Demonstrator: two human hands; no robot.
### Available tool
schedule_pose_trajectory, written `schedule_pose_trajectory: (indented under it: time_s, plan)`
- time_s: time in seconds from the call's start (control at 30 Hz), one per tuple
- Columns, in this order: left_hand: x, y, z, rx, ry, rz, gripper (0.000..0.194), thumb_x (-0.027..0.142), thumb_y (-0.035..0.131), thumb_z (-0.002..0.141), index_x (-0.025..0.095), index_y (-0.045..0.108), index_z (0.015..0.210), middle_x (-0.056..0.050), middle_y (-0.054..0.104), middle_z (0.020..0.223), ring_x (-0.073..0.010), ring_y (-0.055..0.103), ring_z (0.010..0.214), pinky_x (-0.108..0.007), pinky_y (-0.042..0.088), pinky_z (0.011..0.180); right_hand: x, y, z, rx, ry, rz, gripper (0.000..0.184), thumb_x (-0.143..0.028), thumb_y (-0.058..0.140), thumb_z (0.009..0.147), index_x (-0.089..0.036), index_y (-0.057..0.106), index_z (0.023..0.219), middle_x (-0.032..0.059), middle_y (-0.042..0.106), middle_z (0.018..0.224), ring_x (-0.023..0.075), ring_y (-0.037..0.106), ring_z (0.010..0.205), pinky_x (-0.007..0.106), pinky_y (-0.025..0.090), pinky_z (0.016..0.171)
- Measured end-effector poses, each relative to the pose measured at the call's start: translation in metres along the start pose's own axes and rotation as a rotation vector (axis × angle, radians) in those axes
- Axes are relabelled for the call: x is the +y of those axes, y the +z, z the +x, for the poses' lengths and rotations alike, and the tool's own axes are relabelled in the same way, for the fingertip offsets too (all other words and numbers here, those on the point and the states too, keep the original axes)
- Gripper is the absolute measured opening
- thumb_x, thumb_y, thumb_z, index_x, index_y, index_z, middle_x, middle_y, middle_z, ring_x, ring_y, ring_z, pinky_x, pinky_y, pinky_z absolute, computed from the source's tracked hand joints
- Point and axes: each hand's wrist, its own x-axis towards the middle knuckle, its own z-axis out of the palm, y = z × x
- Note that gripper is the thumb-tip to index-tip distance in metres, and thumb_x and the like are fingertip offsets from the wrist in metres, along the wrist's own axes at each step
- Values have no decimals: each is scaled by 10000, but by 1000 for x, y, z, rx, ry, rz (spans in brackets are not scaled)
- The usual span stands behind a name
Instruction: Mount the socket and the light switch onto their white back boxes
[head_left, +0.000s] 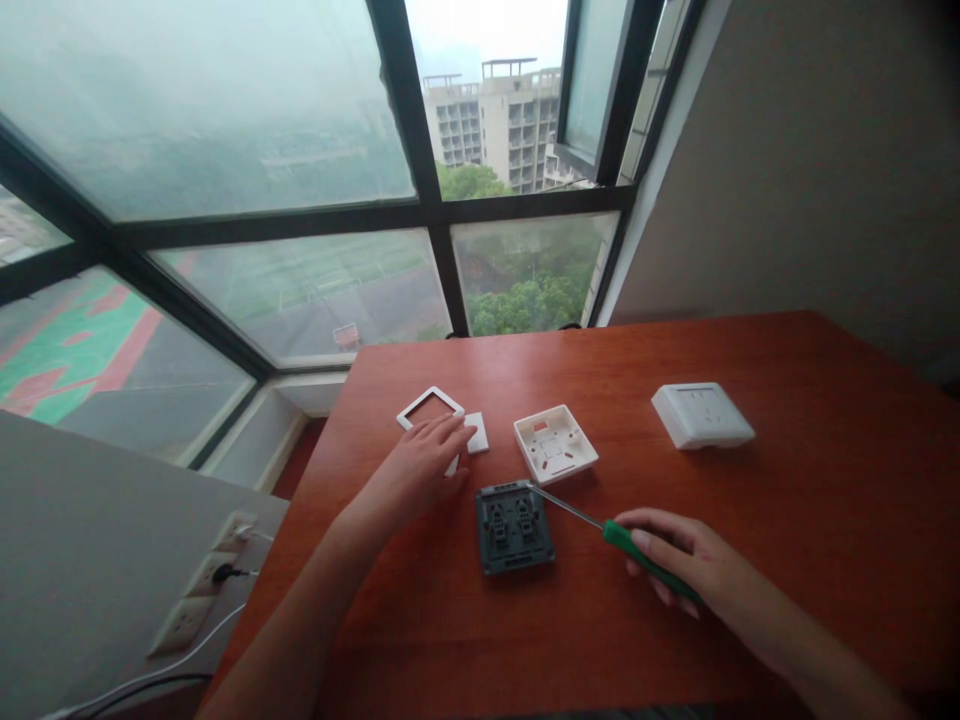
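My left hand [429, 462] is low over the left part of the table, its thumb and fingers around a white switch rocker [452, 466] that is mostly hidden. Just past the fingertips lies another white rocker [478, 434], flat beside a square white frame [411, 411]. In my right hand [671, 560] is a green-handled screwdriver [619, 537]. Its tip meets or hovers at the top edge of a dark grey switch module [514, 530]; contact is unclear. Behind the module sits an open white mounting box [556, 446].
A white wall socket in its box [702, 415] stands at the right on the reddish-brown table [645, 660]. Windows [300, 290] rise beyond the table. At lower left, cords run from wall outlets [204, 578].
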Motion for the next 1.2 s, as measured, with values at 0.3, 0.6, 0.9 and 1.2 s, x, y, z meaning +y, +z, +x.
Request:
schedule_pose_trajectory:
  time_s: [0.3,0.6,0.9,1.2]
  plan:
    - [42,-1,-32,88,-47,-349,756,417,747,749,258,388,1395,-131,456,1418,-309,457,1290,-482,418,1051,-9,-18,16,66,-234,-35,278,-417,563,865,-190,524,1021,-29,521,724,119,499,645,247,416,610]
    - [76,23,-45,6,-87,-396,961,226,852,600,300,347,1414,-91,441,1431,-314,448,1283,-495,390,1081,-35,-10,82,409,-361,-369,231,-399,531,807,-183,612,811,26,622,663,171,546,601,277,390,560]
    - [66,21,-48,89,-143,-465,833,228,813,637,288,410,1363,-80,474,1383,-286,496,1239,-438,444,1046,-35,-1,92,402,-385,-456,213,-344,558,778,-169,677,796,63,700,763,223,607,713,299,411,648]
    - [69,4,-16,176,-122,-529,746,228,798,661,310,465,1323,-71,478,1363,-288,485,1234,-452,429,1051,-28,18,74,333,-372,-378,302,-371,551,809,-141,703,932,78,712,818,237,619,771,317,446,709]
